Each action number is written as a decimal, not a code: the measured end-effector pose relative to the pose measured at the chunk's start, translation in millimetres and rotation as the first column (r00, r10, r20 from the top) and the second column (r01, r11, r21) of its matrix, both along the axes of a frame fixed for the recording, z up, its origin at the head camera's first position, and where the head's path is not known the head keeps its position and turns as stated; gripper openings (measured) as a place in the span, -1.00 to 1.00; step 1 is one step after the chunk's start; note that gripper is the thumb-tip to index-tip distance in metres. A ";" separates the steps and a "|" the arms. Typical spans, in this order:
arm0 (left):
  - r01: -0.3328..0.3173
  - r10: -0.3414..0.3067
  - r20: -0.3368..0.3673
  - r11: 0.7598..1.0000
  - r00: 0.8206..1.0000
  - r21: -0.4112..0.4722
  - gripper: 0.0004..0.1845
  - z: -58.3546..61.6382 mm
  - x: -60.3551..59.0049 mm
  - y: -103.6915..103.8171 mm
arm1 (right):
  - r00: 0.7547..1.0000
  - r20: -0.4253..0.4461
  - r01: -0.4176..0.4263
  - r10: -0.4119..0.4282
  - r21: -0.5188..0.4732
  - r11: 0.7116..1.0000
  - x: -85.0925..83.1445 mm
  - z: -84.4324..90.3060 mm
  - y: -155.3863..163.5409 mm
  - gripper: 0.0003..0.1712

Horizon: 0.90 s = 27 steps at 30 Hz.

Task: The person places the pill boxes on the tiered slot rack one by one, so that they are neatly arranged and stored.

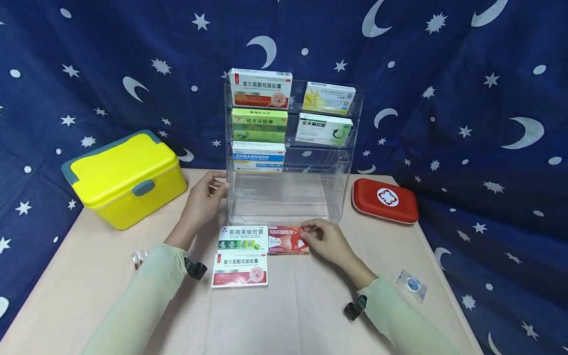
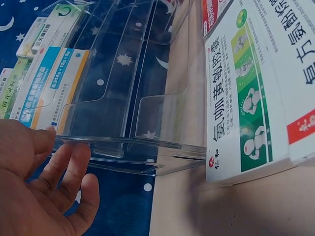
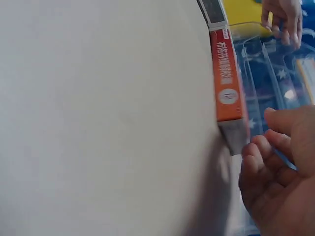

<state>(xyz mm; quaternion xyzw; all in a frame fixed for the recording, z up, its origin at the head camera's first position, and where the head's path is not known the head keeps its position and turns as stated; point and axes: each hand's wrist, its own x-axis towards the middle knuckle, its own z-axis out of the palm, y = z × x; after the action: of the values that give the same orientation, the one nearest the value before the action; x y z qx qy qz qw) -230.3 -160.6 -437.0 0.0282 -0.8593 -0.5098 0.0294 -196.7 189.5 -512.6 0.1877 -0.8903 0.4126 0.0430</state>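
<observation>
A clear plastic display rack [image 1: 284,197] stands against the cloth, its upper tiers bearing several medicine boxes. My left hand [image 1: 205,199] is at the rack's left side; in the left wrist view its fingertips [image 2: 81,152] are right at the side wall, fingers loosely bent. Before the rack, a red medicine box [image 1: 286,241] lies flat beside a white-and-green medicine box [image 1: 242,239]. My right hand [image 1: 328,241] is at the red box's right end, thumb overlapping its edge in the head view. The right wrist view shows the fingers relaxed beside the box's end.
A white-and-red medicine box [image 1: 240,271] lies nearest me. At left stands a yellow lidded case [image 1: 128,172], with small clear packets [image 1: 139,257] by my left sleeve. A red first-aid pouch [image 1: 385,200] and a small wrapped blue-and-white item [image 1: 412,284] lie at right.
</observation>
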 end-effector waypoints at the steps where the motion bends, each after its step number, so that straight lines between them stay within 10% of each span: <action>1: -0.001 0.001 0.003 1.000 1.000 -0.003 -0.62 -0.3 0.0 0.8 | 1.000 0.022 0.015 -0.015 0.001 1.000 3.1 -4.7 2.7 -0.74; 12: 0.000 0.000 0.008 1.000 1.000 -0.001 -0.61 0.2 0.4 1.6 | 0.992 0.087 0.086 -0.092 0.064 0.994 13.3 -11.2 4.4 -0.48; 27: -0.005 0.005 0.009 1.000 1.000 -0.011 -0.62 -0.2 0.6 1.7 | 0.972 0.231 -0.064 0.049 0.056 0.996 14.8 3.8 16.1 -0.45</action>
<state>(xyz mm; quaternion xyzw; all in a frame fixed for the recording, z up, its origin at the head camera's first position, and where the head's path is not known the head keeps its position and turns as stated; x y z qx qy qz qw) -229.7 -158.9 -437.2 0.0326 -0.8621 -0.5050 0.0270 -181.9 205.6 -508.8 0.1652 -0.8961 0.4045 -0.0777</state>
